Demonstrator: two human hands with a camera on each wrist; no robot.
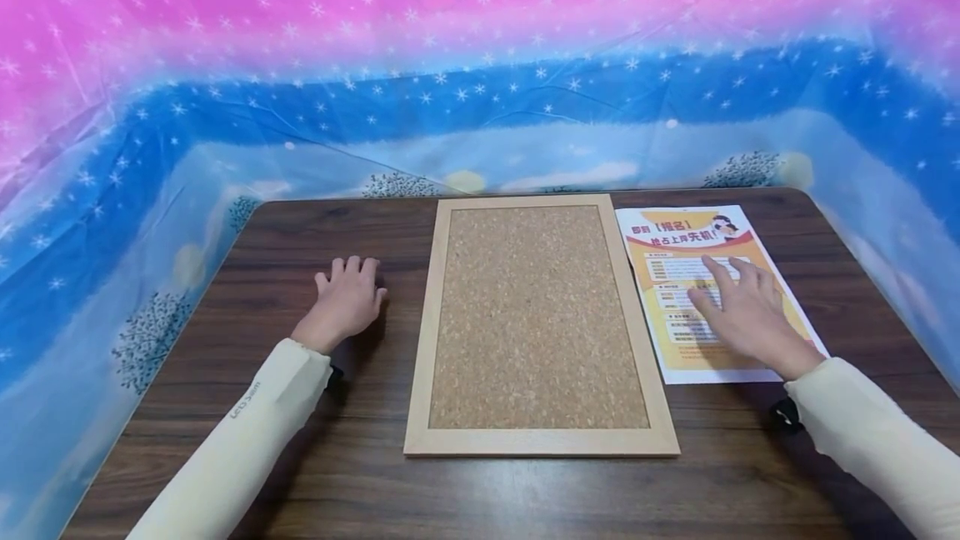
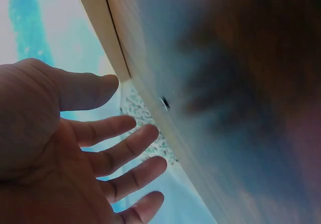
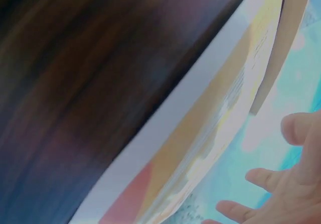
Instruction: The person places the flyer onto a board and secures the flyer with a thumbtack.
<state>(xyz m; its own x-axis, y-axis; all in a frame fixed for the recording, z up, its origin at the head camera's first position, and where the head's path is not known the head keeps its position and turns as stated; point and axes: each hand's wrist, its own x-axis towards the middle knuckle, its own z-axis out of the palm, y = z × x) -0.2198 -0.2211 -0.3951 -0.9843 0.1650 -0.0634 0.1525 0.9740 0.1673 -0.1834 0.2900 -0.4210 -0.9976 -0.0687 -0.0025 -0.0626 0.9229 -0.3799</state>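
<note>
A cork board (image 1: 536,315) with a pale wooden frame lies flat in the middle of the dark wooden table. To its left my left hand (image 1: 347,300) hovers over the table with fingers spread, holding nothing. A small dark and shiny object (image 2: 164,103) lies on the table beyond its fingertips in the left wrist view. On the board's right is a printed poster (image 1: 720,363), yellow and orange with a white border. My right hand (image 1: 750,312) is over the poster, fingers apart and slightly bent, nothing in its grasp.
The table (image 1: 517,498) has its far edge just behind the board. A pink and blue snowflake-patterned cloth (image 1: 420,98) hangs around its back and sides. The poster's left edge runs close along the board's frame.
</note>
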